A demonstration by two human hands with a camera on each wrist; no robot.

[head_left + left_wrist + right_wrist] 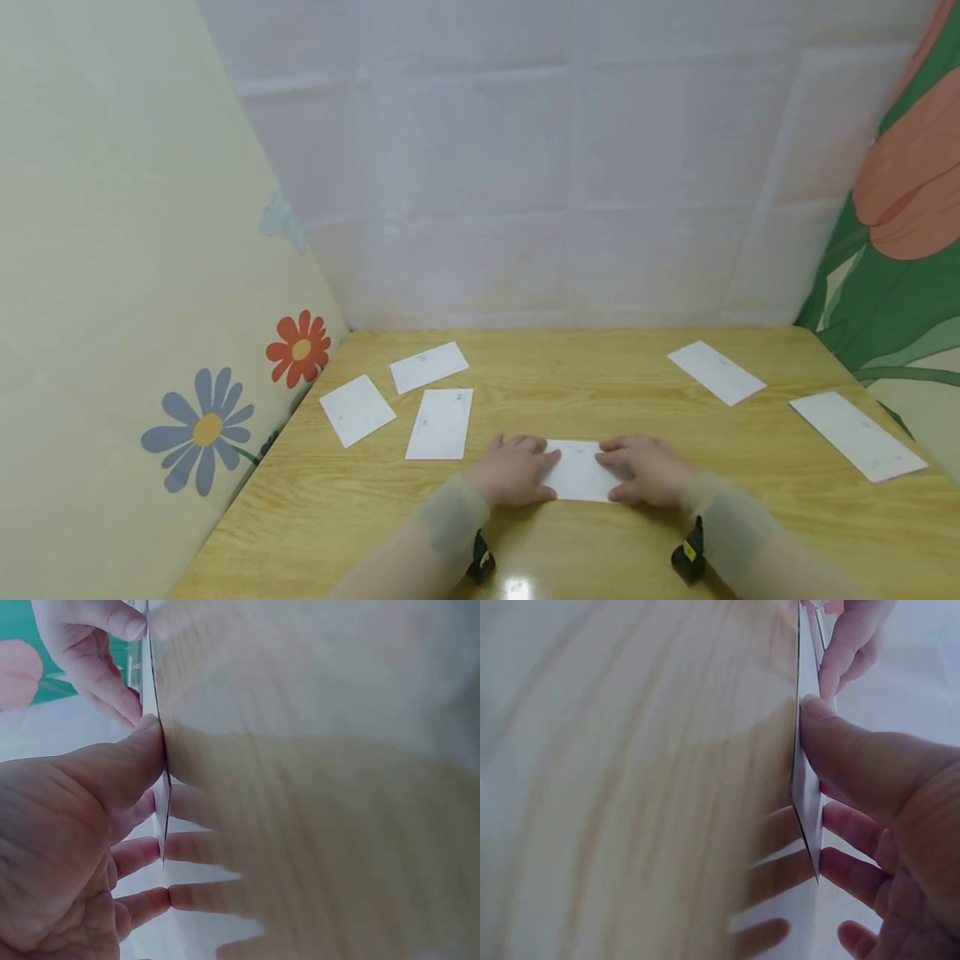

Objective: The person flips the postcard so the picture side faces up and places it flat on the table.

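A white rectangular card (579,475) with a faint grey mark near its far edge lies on the wooden table in front of me. My left hand (516,469) covers its left end, and the right hand (651,471) covers the other end. Both hands have their fingers spread and relaxed. In the left wrist view, the left thumb (142,754) touches the card's near edge while other fingertips reach down to the glossy tabletop. The right thumb (821,720) likewise rests at the near edge in the right wrist view, fingers beyond the card's end.
Left of my hands lie three more white cards: a squarish one (357,410), a far one (429,367) and a near one (440,425). Two others, one farther back (716,372) and one by the edge (858,435), lie right. Walls border the wooden table (562,375).
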